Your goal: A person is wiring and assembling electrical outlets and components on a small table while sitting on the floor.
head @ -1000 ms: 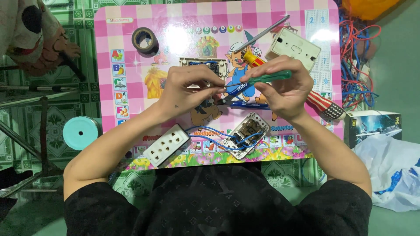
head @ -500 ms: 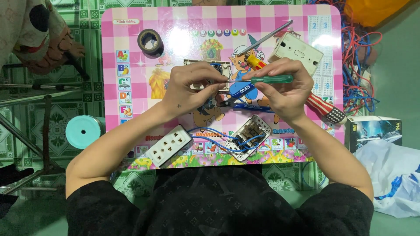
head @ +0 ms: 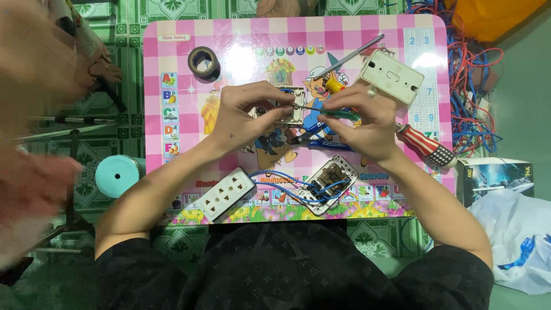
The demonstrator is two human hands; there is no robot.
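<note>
Lying level above the pink bench point(head: 172, 57): green-handled screwdriver point(head: 338, 113), tip pointing left into a white switch module point(head: 287, 112) being held upright, partly hidden by fingers point(head: 270, 95).

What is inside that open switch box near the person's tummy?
Inside the open switch box you can see blue wires and metal parts. What lies underneath them is covered.

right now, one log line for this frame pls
left hand: steadies white switch module | right hand: holds green screwdriver, tip at module | nearby: socket strip, open wired switch, tape roll
</note>
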